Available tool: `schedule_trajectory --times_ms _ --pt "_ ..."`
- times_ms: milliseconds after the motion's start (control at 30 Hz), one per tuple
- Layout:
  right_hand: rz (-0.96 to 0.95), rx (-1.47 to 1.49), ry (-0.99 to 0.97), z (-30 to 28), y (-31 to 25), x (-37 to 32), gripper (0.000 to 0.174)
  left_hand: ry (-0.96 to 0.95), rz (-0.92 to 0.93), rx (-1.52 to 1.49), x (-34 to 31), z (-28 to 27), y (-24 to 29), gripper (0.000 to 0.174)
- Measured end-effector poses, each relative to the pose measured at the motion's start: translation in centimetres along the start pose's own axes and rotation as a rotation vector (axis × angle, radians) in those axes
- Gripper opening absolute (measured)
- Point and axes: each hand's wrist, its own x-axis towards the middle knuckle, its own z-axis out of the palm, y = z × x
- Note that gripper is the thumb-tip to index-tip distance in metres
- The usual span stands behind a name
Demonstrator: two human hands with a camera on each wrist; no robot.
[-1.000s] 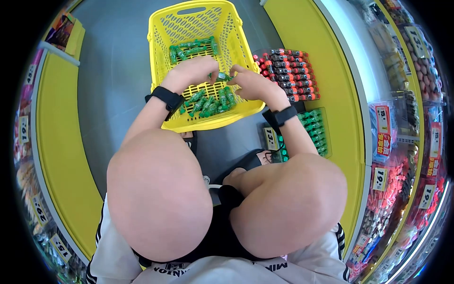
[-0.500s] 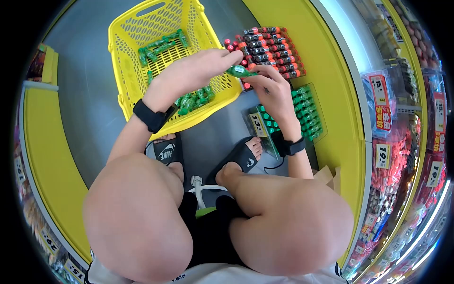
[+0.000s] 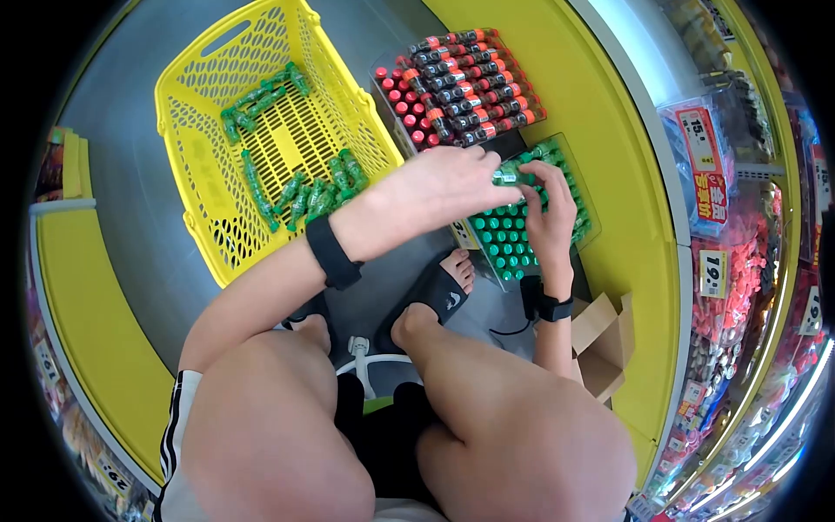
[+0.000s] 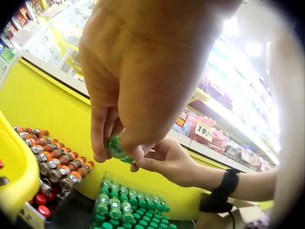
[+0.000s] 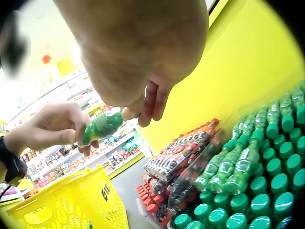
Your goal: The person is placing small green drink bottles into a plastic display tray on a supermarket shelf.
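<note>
Between the two hands is a small green bottle (image 3: pixel 506 177), lying roughly level above a crate of green bottles (image 3: pixel 509 237). My left hand (image 3: pixel 435 196) pinches one end; in the right wrist view its thumb and fingers wrap that end of the bottle (image 5: pixel 106 125). My right hand (image 3: pixel 551 217) has its fingertips on the other end. From the left wrist side, the left hand (image 4: pixel 128 81) covers part of the bottle (image 4: pixel 116 147), and the right hand (image 4: pixel 170 162) meets it from the right.
A yellow basket (image 3: pixel 193 187) with several green bottles stands on the floor at left. Dark bottles with red caps (image 3: pixel 474 87) fill a container behind the green crate. An open cardboard box (image 3: pixel 602 348) lies right of the right wrist; shelves line the right side.
Both hands, with the green bottle between them, have moved right from over the basket to above the green crate. The head view has shifted, placing the basket further left.
</note>
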Motion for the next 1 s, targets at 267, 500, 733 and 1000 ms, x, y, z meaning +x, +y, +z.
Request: schedule_trajectory --times_ms 267,500,733,1000 --pt "0.172 0.072 -0.036 -0.8 5.3 -5.1 0.038 -0.161 0.031 -0.017 1.3 7.1 4.1 0.012" --pt "0.658 0.244 0.121 1.6 6.4 -7.3 0.037 -0.199 -0.017 -0.129 2.7 13.0 5.6 0.038" --pt "1.009 0.098 0.124 0.7 5.7 -6.9 0.052 -0.246 -0.059 -0.081 4.1 15.0 7.3 0.064" --pt "0.956 0.240 0.119 1.9 8.8 -8.4 0.063 -0.166 -0.019 -0.037 4.3 16.7 6.8 0.071"
